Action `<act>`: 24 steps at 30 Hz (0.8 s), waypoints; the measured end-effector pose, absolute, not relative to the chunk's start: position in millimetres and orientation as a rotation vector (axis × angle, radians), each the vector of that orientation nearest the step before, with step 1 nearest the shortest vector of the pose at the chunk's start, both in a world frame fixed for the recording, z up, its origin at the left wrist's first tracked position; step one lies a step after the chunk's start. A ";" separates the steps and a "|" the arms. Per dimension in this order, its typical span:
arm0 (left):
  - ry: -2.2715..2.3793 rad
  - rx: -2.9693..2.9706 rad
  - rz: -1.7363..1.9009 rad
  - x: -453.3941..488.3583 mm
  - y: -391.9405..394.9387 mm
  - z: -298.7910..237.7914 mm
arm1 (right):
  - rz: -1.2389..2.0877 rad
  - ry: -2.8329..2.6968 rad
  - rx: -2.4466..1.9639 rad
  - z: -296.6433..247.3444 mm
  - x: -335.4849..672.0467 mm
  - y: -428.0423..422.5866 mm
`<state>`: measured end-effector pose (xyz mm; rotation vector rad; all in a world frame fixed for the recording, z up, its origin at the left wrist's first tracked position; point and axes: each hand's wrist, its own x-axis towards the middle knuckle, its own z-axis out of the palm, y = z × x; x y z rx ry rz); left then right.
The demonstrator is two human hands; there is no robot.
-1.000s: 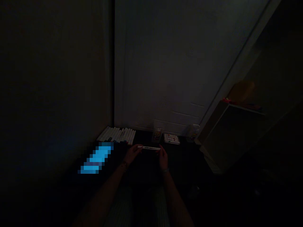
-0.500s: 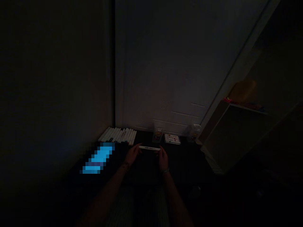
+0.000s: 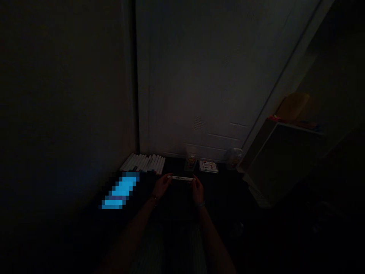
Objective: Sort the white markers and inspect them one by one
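Note:
A white marker (image 3: 181, 178) with dark print on its barrel lies level between my two hands, above the dark table. My left hand (image 3: 162, 185) pinches its left end. Its right end sits in the fingers of my right hand (image 3: 197, 190). Beyond my left hand, a row of white markers (image 3: 146, 163) lies side by side at the back left of the table. A flat white pack (image 3: 208, 166) with small coloured marks rests past my right hand. The scene is very dark, so finger detail is faint.
A glowing blue pixelated screen (image 3: 121, 192) lies left of my hands. Two clear containers (image 3: 190, 162) stand near the wall at the back. A box-like shelf (image 3: 282, 163) with a yellowish object (image 3: 293, 106) on top stands at the right.
Both hands keep hold of the marker, which seems turned slightly about its length, its print looking different. The view has shifted slightly.

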<state>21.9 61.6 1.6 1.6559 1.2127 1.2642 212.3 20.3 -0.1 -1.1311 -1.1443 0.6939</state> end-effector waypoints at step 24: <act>1.245 1.655 1.297 23.1 58.6 2.6 | 0.739 -1.138 -1.119 -10.1 214.3 25.8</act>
